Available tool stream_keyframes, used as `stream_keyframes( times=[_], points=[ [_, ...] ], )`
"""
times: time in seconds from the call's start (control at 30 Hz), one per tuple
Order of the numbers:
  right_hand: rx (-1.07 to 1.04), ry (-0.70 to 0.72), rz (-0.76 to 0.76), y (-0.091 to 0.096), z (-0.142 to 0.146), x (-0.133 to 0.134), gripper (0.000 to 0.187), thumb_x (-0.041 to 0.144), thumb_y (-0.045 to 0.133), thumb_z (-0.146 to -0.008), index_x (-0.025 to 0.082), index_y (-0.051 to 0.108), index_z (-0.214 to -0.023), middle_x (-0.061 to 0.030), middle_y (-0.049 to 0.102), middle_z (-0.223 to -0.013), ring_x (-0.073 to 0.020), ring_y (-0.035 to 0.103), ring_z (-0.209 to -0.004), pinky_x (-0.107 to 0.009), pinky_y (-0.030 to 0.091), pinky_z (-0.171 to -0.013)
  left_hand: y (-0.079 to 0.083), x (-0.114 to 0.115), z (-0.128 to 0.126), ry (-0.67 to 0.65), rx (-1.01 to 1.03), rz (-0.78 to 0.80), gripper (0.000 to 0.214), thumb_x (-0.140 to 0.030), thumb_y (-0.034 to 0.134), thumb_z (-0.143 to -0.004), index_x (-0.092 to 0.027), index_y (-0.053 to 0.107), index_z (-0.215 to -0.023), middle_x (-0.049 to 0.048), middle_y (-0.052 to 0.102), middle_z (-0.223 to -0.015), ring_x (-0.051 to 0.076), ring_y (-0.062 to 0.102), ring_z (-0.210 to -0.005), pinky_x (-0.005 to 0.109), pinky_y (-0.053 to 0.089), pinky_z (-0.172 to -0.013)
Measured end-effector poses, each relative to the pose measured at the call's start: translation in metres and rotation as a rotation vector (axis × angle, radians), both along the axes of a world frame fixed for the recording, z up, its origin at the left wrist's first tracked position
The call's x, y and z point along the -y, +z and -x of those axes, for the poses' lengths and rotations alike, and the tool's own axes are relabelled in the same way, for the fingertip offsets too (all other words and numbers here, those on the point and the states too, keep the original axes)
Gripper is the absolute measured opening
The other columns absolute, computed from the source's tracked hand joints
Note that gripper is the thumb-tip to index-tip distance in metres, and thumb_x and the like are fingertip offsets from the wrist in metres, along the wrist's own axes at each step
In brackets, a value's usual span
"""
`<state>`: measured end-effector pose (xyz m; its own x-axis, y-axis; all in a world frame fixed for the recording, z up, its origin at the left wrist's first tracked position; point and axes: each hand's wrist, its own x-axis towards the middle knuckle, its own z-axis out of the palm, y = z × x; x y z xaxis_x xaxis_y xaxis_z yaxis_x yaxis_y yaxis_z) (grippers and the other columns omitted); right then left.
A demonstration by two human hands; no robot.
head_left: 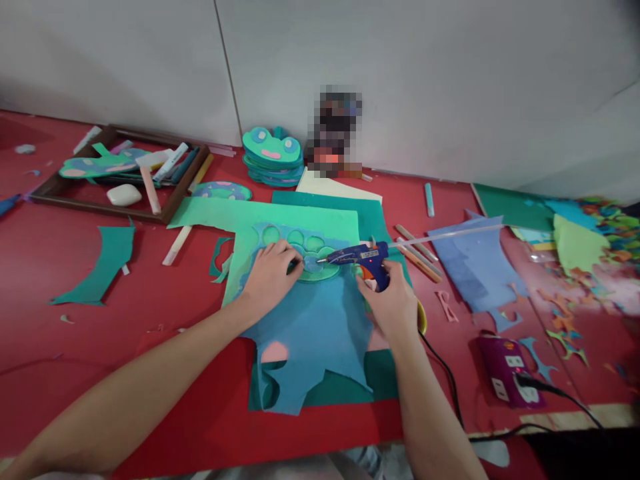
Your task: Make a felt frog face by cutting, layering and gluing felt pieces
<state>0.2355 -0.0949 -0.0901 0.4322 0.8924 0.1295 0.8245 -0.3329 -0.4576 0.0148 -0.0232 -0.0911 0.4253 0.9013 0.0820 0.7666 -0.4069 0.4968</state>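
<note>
My right hand (pixel 393 300) grips a blue glue gun (pixel 361 256) with an orange trigger; a clear glue stick pokes out of its back. The nozzle points left at a small blue felt piece (pixel 311 264) lying on a green felt shape (pixel 320 272). My left hand (pixel 270 275) lies on the felt, its fingers pinched at that small piece right beside the nozzle. Beneath are a blue felt sheet (pixel 310 333) with cut-outs and light green and teal sheets (pixel 280 220).
A stack of finished frog faces (pixel 273 155) stands by the wall. A wooden tray (pixel 125 175) with markers sits at the back left. Glue sticks (pixel 417 250), blue felt (pixel 475 263) and scraps (pixel 590 267) lie right. A purple power strip (pixel 507 370) holds the gun's cord.
</note>
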Motion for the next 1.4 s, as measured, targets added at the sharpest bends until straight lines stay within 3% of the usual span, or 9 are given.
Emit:
stream_keyframes(
  times=[0.2,0.4,0.97,1.23,1.4],
  points=[
    [-0.065,-0.077,0.058,-0.001,0.005,-0.002,0.073,0.071,0.061,-0.06,0.021,0.048,-0.112,-0.0047,0.066,-0.078,-0.0298,0.064,-0.077,-0.035,0.042,-0.064,-0.001,0.0,0.0,0.006,0.015,0.003,0.01,-0.023,0.054,-0.088,-0.018,0.063,-0.084,0.0037,0.061,-0.095,0.021,0.056,-0.091,0.036,0.04,-0.081],
    [-0.114,-0.092,0.068,-0.001,0.006,-0.003,0.076,0.073,0.064,-0.057,0.023,0.047,-0.111,-0.0055,0.066,-0.08,-0.031,0.064,-0.079,-0.037,0.043,-0.066,0.0,0.0,0.0,0.004,0.009,0.016,0.011,-0.023,0.054,-0.088,-0.019,0.063,-0.084,0.004,0.06,-0.094,0.021,0.056,-0.09,0.036,0.04,-0.08],
    [-0.072,-0.002,-0.082,-0.012,0.003,-0.003,0.048,0.049,0.062,-0.07,0.018,0.054,-0.106,-0.0088,0.068,-0.086,-0.0251,0.063,-0.074,-0.037,0.047,-0.069,-0.003,-0.001,0.0,0.004,0.011,0.002,0.01,-0.024,0.054,-0.088,-0.02,0.062,-0.083,0.0034,0.061,-0.093,0.02,0.055,-0.089,0.035,0.04,-0.081],
    [-0.046,0.095,-0.167,-0.016,-0.002,-0.001,0.044,0.046,0.059,-0.074,0.017,0.06,-0.107,-0.0125,0.069,-0.098,-0.0266,0.064,-0.083,-0.041,0.05,-0.075,-0.005,-0.001,0.001,0.006,0.031,-0.008,0.011,-0.024,0.054,-0.087,-0.02,0.063,-0.083,0.0035,0.06,-0.092,0.021,0.055,-0.089,0.035,0.039,-0.08],
    [-0.084,0.08,-0.128,-0.013,-0.001,-0.001,0.046,0.046,0.058,-0.075,0.016,0.062,-0.108,-0.015,0.069,-0.1,-0.028,0.065,-0.085,-0.042,0.05,-0.076,-0.001,0.0,0.0,0.007,0.022,0.011,0.011,-0.023,0.054,-0.088,-0.019,0.063,-0.083,0.0037,0.06,-0.092,0.021,0.055,-0.089,0.036,0.039,-0.08]
  ],
)
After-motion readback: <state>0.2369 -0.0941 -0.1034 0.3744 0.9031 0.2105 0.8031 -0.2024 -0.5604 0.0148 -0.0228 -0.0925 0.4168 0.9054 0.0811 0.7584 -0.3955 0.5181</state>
